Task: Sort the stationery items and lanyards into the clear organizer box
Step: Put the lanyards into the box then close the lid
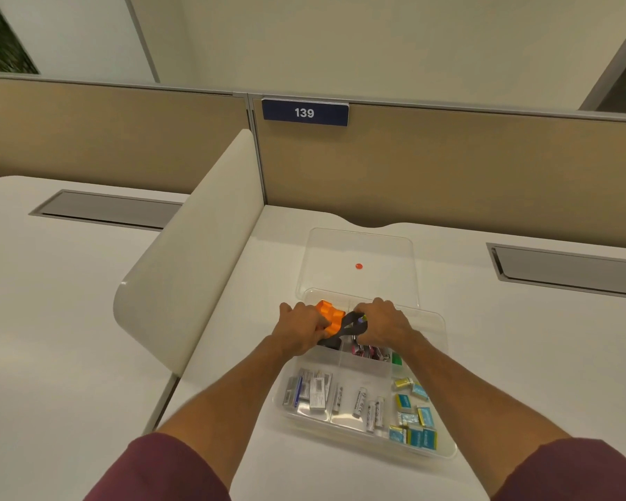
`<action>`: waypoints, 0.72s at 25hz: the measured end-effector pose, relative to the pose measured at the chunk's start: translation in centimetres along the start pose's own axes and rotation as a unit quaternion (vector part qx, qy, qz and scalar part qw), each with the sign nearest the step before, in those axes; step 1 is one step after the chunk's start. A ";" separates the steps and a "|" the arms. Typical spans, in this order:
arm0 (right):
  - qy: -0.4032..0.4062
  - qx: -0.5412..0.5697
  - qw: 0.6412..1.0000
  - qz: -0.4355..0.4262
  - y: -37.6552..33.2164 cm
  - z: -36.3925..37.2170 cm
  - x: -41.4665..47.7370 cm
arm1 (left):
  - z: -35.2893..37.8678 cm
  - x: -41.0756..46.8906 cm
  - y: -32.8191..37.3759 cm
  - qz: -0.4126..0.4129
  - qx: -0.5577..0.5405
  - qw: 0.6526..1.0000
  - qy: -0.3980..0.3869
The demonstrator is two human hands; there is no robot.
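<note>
Though the fingertips of both hands are hidden under the knuckles, the left hand [300, 329] curls round a folded, ribbed orange lanyard [329, 314] and the right hand [384, 325] pinches a glossy black strap [348, 325], both held over the far compartments of the clear plastic organizer box [426, 322].

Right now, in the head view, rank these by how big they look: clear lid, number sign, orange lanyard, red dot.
1. Clear lid
2. Number sign, farther back, so true size unsure
3. Orange lanyard, partly hidden by the left hand
4. Red dot
</note>
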State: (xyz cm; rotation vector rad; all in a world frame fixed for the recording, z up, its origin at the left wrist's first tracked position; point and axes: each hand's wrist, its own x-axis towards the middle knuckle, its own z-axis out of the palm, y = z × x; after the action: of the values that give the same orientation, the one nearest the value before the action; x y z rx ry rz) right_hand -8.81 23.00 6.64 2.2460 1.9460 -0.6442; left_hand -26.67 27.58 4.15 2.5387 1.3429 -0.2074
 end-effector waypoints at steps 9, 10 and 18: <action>0.060 0.043 0.997 0.027 -1.5 0.4 0.3 | 0.9 0.0 -0.7 -0.014 -0.065 0.996 0.054; 0.046 0.042 0.998 0.015 -1.4 0.6 0.3 | 0.9 -0.1 -0.9 -0.015 -0.087 0.995 0.055; 0.015 -0.020 1.000 0.000 -1.6 0.9 0.6 | 0.8 -0.1 -1.5 0.028 -0.108 0.993 0.034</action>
State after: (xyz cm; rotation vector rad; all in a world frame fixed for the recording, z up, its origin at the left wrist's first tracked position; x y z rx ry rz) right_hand -10.49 23.53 5.89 2.2440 1.9553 -0.5706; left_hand -28.00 28.05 3.14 2.4171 1.2420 0.0338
